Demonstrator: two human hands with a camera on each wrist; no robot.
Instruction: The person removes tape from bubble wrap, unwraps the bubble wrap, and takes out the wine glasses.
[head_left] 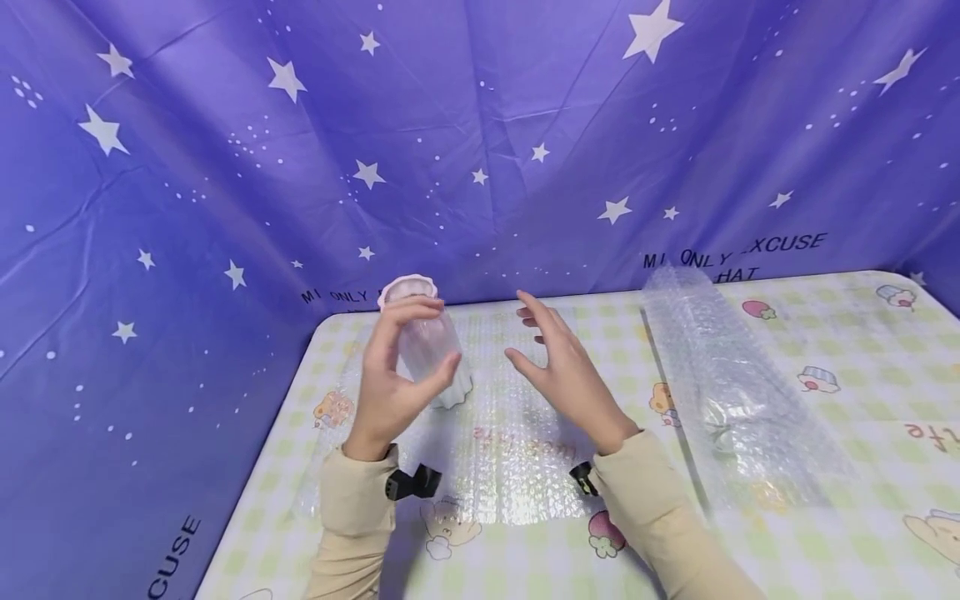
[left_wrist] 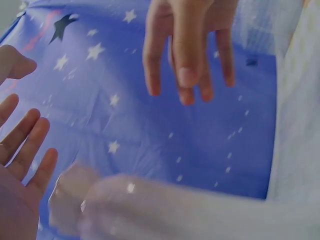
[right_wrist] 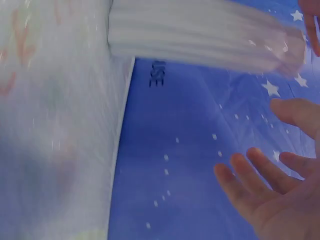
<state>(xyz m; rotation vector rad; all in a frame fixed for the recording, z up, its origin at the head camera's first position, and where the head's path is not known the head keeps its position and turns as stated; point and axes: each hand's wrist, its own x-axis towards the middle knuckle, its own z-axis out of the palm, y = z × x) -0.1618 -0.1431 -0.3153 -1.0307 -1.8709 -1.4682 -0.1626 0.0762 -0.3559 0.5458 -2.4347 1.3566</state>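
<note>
In front of you, the tall, fluted, translucent whitish vase with a scalloped pink rim [head_left: 433, 346] stands on a clear sheet of bubble wrap [head_left: 517, 492], left of centre on the bench [head_left: 862, 333]. Its wall is ribbed lengthwise and its base is wavy-edged. The sheet lies flat, its rows of small bubbles catching glare, with printed red letters showing through.

Your left hand [head_left: 390, 392] is just beside the vase, thumb and fingers spread in a wide arch, with part of the vase seen between them; you cannot tell whether any fingertip touches it. Your right hand [head_left: 566, 367] is held apart from the vase over the bubble wrap, its fingers spread and the thumb well away from them.

To your right lies a second piece of clear bubble wrap [head_left: 735, 400], long, crinkled and seemingly layered, with shiny folds. The bench cover is pale green and white check, printed with strawberries, cupcakes and cartoon animals. Behind it hangs a smooth, creased blue-violet cloth [head_left: 487, 125] with white stars and black lettering.

The vase's mouth faces up, but its pale inside is too faint for you to tell what, if anything, it holds. Your left fingers hide part of its neck. Both wrist views blur the vase, and they cut off parts of your hands. Your cream sleeves [head_left: 652, 492] run out of the bottom of the head view.
</note>
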